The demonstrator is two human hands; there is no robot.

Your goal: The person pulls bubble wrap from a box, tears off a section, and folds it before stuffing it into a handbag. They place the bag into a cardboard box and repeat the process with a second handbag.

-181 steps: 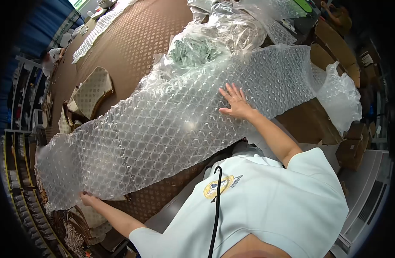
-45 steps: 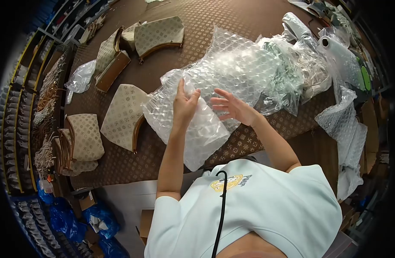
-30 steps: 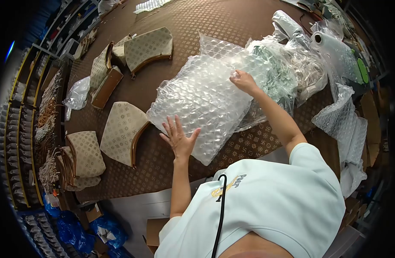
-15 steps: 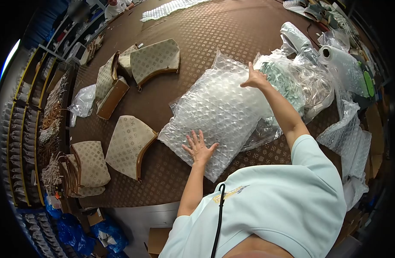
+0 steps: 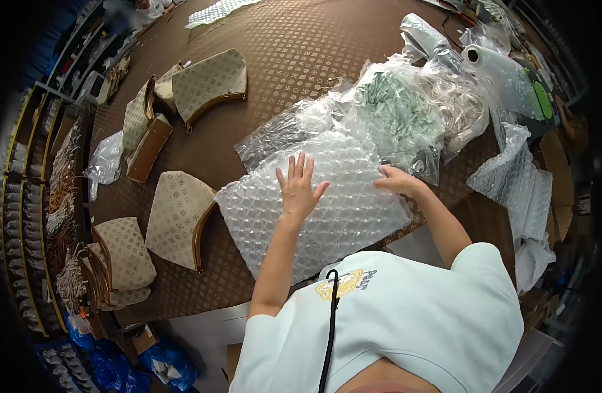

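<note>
A sheet of bubble wrap (image 5: 343, 226) lies on the brown patterned table in front of me. My left hand (image 5: 299, 190) rests flat on it with fingers spread. At the sheet's right edge, the fingers of my right hand (image 5: 400, 181) are closed on the bubble wrap; their tips are partly hidden. Left of the sheet lies a beige patterned handbag piece (image 5: 180, 219) with a brown curved edge. Beyond the sheet, crumpled clear plastic (image 5: 281, 134) touches a clear bag of pale green strips (image 5: 399, 108).
More beige bag pieces (image 5: 212, 85) lie at the far left, others are stacked (image 5: 125, 252) at the near left. A clear plastic roll (image 5: 494, 69) and hanging bubble wrap (image 5: 510, 164) are on the right. Shelves (image 5: 29, 216) line the left side. A person (image 5: 153, 10) is at the back.
The bubble wrap has turned and come nearer to my body, uncovering clear plastic behind it. My right hand has moved down toward me from the far edge and closed; the left has slid forward on the sheet.
</note>
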